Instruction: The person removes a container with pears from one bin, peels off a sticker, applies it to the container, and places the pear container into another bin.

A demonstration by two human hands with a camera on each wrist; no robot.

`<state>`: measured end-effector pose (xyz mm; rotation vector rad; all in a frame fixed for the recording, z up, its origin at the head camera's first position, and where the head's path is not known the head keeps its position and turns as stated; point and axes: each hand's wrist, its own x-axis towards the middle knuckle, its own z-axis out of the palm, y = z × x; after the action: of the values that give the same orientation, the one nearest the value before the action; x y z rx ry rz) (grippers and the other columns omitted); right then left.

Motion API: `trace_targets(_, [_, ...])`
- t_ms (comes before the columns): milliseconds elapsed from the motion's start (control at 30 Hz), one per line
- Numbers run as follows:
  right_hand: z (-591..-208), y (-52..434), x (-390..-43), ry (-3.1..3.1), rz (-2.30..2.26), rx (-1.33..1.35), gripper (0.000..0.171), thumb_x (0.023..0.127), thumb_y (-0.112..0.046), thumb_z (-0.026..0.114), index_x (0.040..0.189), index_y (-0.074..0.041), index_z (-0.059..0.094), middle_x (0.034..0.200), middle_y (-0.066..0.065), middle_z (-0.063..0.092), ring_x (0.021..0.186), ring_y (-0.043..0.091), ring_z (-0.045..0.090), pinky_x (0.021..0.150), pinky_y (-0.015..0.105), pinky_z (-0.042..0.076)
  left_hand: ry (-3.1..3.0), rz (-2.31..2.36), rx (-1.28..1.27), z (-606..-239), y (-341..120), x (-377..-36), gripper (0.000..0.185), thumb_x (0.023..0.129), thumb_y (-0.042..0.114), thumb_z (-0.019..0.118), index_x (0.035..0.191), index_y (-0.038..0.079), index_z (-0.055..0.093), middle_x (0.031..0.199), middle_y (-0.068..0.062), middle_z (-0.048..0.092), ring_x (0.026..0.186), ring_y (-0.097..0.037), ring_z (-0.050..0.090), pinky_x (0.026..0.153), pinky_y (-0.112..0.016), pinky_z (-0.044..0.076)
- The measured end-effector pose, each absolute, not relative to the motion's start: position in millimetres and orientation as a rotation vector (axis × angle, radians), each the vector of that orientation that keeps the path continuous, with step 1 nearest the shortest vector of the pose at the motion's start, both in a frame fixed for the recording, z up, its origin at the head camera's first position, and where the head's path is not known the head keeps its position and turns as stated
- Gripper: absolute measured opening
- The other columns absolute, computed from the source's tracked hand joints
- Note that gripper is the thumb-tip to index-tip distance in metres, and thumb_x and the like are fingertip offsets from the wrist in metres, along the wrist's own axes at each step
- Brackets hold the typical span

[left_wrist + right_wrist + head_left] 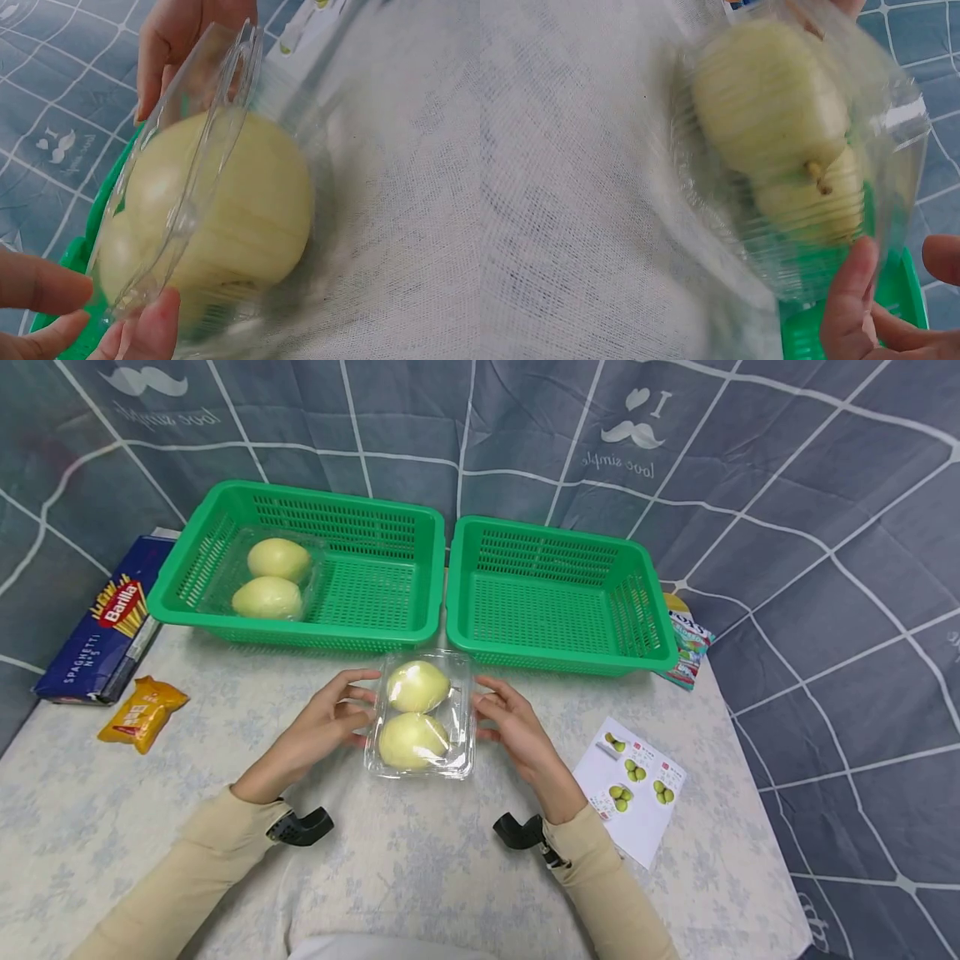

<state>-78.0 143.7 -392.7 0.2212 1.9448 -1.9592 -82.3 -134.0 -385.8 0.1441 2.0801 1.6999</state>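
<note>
A clear plastic clamshell box [462,722] is held between both hands at the middle of the table, just in front of the baskets. Inside it lie two pale yellow pears [414,741], one behind the other. My left hand [322,722] grips the box's left edge, fingertips [159,319] at the rim in the left wrist view. My right hand [519,731] holds the opposite edge; one of its fingertips [859,259] lies against the plastic in the right wrist view. A stem shows on one pear [769,97] there. The box appears tilted in both wrist views.
The left green basket [341,631] contains another clear box [318,556] with two pears. Beside it stands a right green basket [558,656]. A spaghetti box [97,652] and orange packet [142,713] lie left; a leaflet [637,818] and colourful packet [686,647] lie right.
</note>
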Motion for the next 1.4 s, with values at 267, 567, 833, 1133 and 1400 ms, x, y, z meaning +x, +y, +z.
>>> trace_targets(267, [-392.5, 141.2, -79.0, 1.972, -1.932, 0.218, 0.051, 0.104, -0.019, 0.054, 0.153, -0.014, 0.042, 0.126, 0.011, 0.057, 0.104, 0.013, 0.057, 0.088, 0.028, 0.055, 2.112, 1.694, 0.146, -388.9, -133.7, -84.2, 0.065, 0.101, 0.001, 0.050, 0.159, 0.011, 0.023, 0.141, -0.027, 0.042, 0.110, -0.020, 0.057, 0.079, -0.029, 0.059])
trace_targets(567, [-391.9, 141.6, -78.7, 1.976, -1.923, 0.236, 0.050, 0.103, -0.020, 0.055, 0.151, -0.013, 0.044, 0.134, 0.014, 0.056, 0.111, 0.016, 0.057, 0.090, 0.028, 0.055, 2.112, 1.691, 0.142, -393.3, -134.8, -85.8, 0.066, 0.101, 0.000, 0.049, 0.159, 0.012, 0.022, 0.142, -0.027, 0.041, 0.115, -0.027, 0.055, 0.080, -0.029, 0.058])
trace_targets(833, [-390.2, 145.8, -75.6, 1.977, -1.917, 0.204, 0.048, 0.104, -0.022, 0.054, 0.151, -0.012, 0.045, 0.143, 0.014, 0.053, 0.119, 0.020, 0.057, 0.094, 0.030, 0.056, 2.097, 1.700, 0.146, -395.3, -135.0, -88.4, 0.066, 0.100, -0.001, 0.051, 0.159, 0.011, 0.023, 0.142, -0.027, 0.041, 0.114, -0.026, 0.056, 0.080, -0.030, 0.059])
trace_targets(1133, [-386.5, 152.3, -71.7, 1.975, -1.923, 0.141, 0.047, 0.105, -0.019, 0.052, 0.150, -0.008, 0.044, 0.147, 0.018, 0.051, 0.130, 0.030, 0.054, 0.105, 0.041, 0.053, 2.080, 1.705, 0.158, -395.1, -136.3, -89.2, 0.067, 0.101, 0.000, 0.052, 0.159, 0.012, 0.023, 0.143, -0.027, 0.041, 0.115, -0.026, 0.057, 0.080, -0.029, 0.059])
trace_targets(1400, [-373.9, 178.0, -64.1, 2.182, -1.745, -0.048, 0.048, 0.106, -0.024, 0.052, 0.149, -0.005, 0.044, 0.151, 0.022, 0.047, 0.135, 0.036, 0.050, 0.109, 0.049, 0.050, 2.060, 1.729, 0.150, -395.1, -136.8, -88.1, 0.067, 0.100, -0.001, 0.052, 0.159, 0.012, 0.023, 0.143, -0.028, 0.040, 0.113, -0.023, 0.058, 0.079, -0.028, 0.060])
